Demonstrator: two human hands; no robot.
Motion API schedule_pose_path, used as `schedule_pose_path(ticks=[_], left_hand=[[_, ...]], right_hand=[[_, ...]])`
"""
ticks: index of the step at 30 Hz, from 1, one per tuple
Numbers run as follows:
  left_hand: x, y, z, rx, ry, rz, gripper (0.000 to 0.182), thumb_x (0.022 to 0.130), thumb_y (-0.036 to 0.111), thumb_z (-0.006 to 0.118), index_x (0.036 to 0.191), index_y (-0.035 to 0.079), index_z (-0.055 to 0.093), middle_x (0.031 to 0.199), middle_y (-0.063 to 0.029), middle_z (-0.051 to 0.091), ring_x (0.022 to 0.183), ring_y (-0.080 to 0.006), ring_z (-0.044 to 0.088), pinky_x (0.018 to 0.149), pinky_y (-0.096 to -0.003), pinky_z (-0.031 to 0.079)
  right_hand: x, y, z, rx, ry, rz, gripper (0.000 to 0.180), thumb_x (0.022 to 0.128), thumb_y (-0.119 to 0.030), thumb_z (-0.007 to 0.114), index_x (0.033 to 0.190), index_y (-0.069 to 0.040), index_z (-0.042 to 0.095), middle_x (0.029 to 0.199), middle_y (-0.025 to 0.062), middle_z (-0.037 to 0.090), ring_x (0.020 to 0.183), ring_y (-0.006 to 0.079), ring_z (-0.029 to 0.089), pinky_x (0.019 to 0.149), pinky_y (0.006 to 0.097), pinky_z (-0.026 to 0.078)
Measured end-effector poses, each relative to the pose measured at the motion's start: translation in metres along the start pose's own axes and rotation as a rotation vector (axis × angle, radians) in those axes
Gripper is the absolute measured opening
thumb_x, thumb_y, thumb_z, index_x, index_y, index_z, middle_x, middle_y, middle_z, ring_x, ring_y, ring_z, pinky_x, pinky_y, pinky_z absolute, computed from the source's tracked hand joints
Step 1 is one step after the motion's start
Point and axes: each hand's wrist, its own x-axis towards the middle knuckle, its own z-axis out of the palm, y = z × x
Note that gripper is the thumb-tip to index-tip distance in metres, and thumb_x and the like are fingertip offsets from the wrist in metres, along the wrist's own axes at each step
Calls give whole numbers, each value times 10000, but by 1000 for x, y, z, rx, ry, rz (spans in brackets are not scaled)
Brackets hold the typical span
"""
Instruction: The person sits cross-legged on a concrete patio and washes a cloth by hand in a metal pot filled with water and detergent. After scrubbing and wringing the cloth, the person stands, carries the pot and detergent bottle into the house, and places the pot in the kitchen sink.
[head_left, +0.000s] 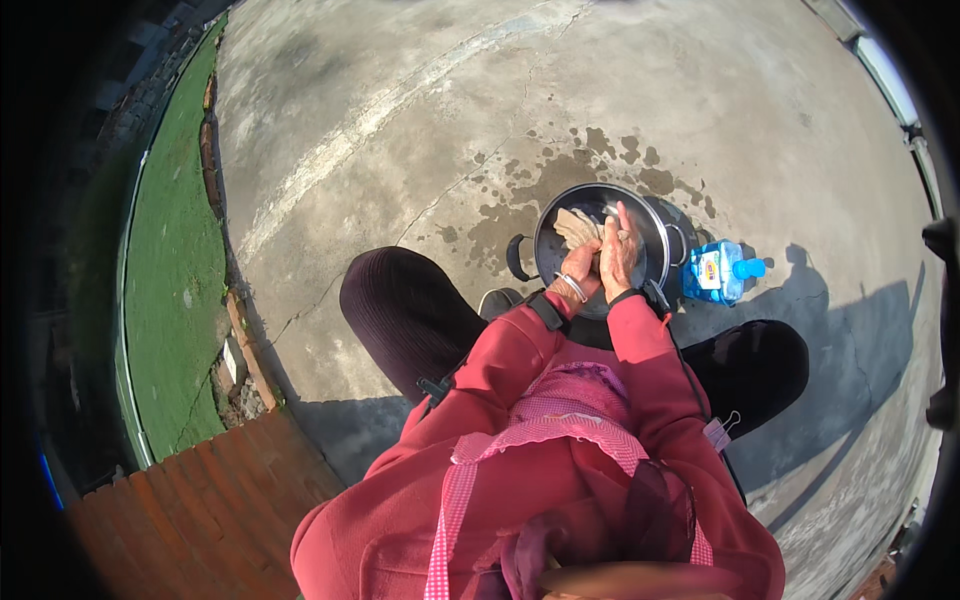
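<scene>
A round metal pot (663, 232) with two side handles stands on the concrete in front of me. Over it, my left hand (580, 270) grips a wet-looking beige cloth (576, 227), which sticks out beyond the fingers above the pot's bottom. Beside it, my right hand (618, 251) has its fingers stretched out, its palm edge close against the left hand and cloth; whether it holds any cloth is hidden. To the right of the pot a blue plastic bottle (705, 271) with a blue cap and a label lies on the ground.
Wet patches (525, 187) surround the pot's far side. My knees flank it, with a shoe (498, 301) near its left handle. Green turf (174, 270) with a brick edging (251, 349) runs along the left, and brick paving (217, 517) lies at lower left.
</scene>
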Motion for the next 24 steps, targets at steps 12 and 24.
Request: schedule_pose_path(ticks=[12,24], left_hand=[[-1,13,5,-10,-28,-12,181,938,139,519,1017,39,647,1007,-118,679,973,-246,633,857,-383,525],[-2,33,16,-83,-304,75,359,961,459,574,1063,117,608,1030,-51,639,962,-215,614,849,-383,520]], right_hand=[[-12,-5,9,-184,-66,-48,564,904,-324,570,1412,-93,489,1462,234,396,1372,360,355,1126,415,288],[-19,-29,-10,-289,-107,-619,223,902,-290,598,1044,-126,648,1149,89,593,1100,311,515,978,445,351]])
